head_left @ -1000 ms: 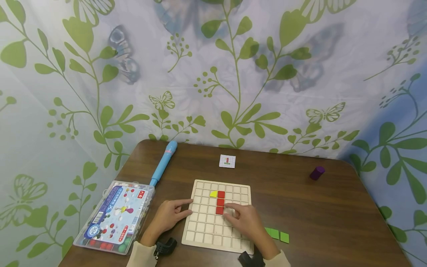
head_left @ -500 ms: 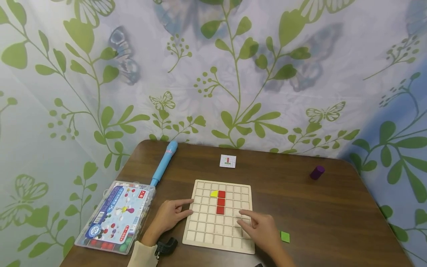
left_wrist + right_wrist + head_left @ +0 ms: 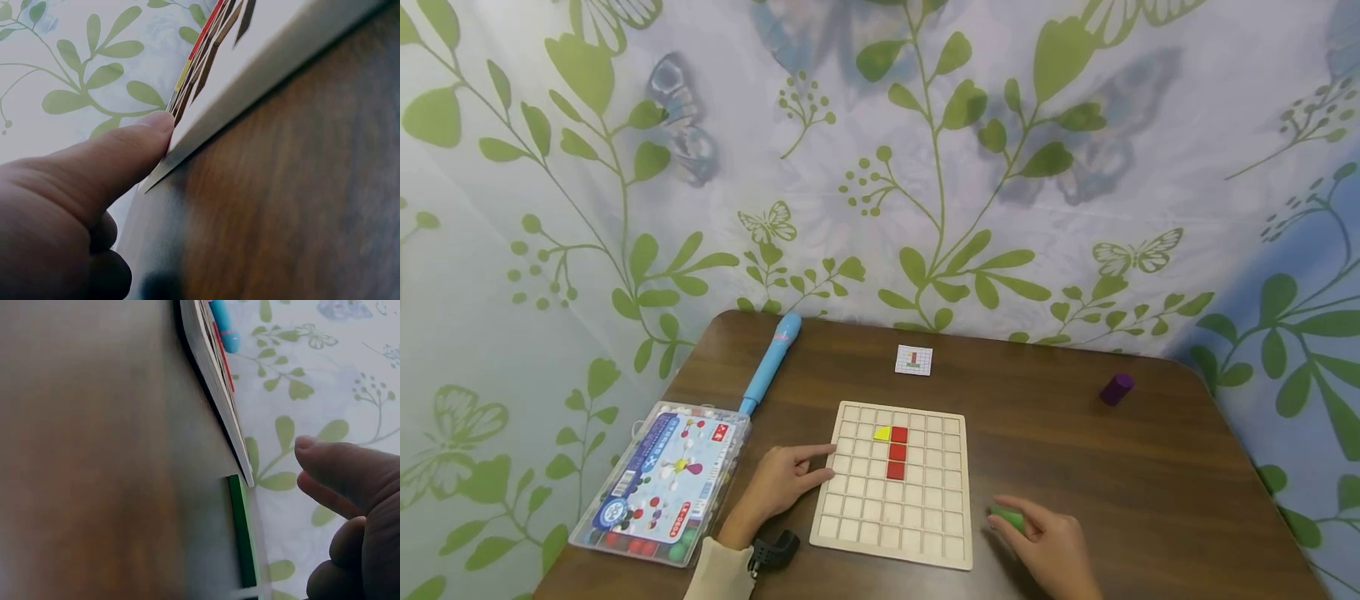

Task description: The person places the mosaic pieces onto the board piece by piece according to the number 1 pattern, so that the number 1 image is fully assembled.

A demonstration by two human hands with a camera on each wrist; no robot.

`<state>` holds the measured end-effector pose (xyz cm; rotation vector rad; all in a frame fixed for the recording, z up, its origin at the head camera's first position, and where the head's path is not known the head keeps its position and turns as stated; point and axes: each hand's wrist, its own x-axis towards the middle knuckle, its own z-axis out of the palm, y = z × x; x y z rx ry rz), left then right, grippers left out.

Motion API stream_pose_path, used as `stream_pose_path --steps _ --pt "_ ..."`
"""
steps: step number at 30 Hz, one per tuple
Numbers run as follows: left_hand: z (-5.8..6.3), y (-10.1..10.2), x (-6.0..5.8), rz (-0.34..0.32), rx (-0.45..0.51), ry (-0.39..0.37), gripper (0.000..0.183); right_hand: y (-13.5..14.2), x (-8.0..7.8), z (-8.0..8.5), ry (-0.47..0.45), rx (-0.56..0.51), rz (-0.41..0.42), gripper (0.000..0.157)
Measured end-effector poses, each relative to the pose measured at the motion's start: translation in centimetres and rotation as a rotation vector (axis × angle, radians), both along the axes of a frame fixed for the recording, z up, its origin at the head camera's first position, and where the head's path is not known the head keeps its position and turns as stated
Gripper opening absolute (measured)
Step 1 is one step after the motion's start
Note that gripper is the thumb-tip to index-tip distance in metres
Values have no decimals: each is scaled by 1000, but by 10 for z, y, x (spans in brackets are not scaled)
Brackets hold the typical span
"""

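Note:
A light wooden grid board [image 3: 917, 518] lies on the table. Three red tiles [image 3: 897, 452] stand in a column in its cells, with a yellow tile [image 3: 882, 433] beside the top one. At the board's left edge rests my left hand [image 3: 781, 483], index finger and thumb extended; in the left wrist view the thumb [image 3: 119, 150] touches the edge. Right of the board, my right hand [image 3: 1047, 542] is over green tiles [image 3: 1009, 518], partly covering them. The right wrist view shows thumb and finger apart from each other and off the green tile [image 3: 242, 531].
Behind the board lies a small card [image 3: 913, 360] printed with a coloured grid pattern. A clear plastic case [image 3: 662, 483] of coloured balls and a light-blue microphone-shaped object [image 3: 771, 362] lie at the left. A purple cylinder [image 3: 1117, 389] is at the far right.
My right hand has left the red tiles and moved right, off the board, to the green tiles. The left hand stays at the board's edge.

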<state>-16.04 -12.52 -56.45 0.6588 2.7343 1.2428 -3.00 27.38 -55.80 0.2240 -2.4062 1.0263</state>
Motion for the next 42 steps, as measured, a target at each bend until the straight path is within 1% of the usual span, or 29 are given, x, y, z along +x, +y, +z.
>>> stream_pose_path --steps 2,4,5,7,9,10,13,15,17,20,23,27,29,34,39,42 --pt "0 -1 -1 4 -5 -1 35 4 5 -3 27 -4 -25 36" --pt "-1 -1 -1 -4 -10 -5 36 9 11 -8 77 5 -61 40" --pt "-1 -1 -1 -7 -13 -8 36 12 15 -10 98 5 -90 41" --pt "-1 -1 -1 -13 -16 -17 36 17 25 -13 108 9 -167 42" --pt "-1 -1 0 -16 -13 -24 36 23 33 -15 97 10 -258 41" --pt "-1 -2 -1 -16 -10 -22 36 25 36 -16 76 7 -306 40" --pt "1 -2 -2 -15 -1 -3 36 33 42 -15 11 24 -387 39" --pt "2 -2 -3 -15 4 6 36 37 44 -13 -37 61 -399 39" --pt "2 -2 -3 -15 5 12 35 40 44 -11 -95 101 -393 38" --pt "3 -2 -4 -15 -5 -1 36 40 45 -7 -195 151 -383 36" --pt "3 -2 -3 -14 -15 -16 36 38 45 -3 -286 162 -369 34" --pt "2 -2 -1 -10 -23 -29 36 39 45 2 -378 158 -347 35" --pt "3 -2 -1 -8 -27 -30 36 40 44 2 -394 159 -334 35" --pt "4 -1 0 0 -31 -20 36 43 42 3 -398 165 -305 35" --pt "3 -1 0 -4 -17 8 35 45 40 7 -479 161 -294 41" --pt "2 -1 0 -8 -7 21 35 47 39 7 -485 166 -284 40"
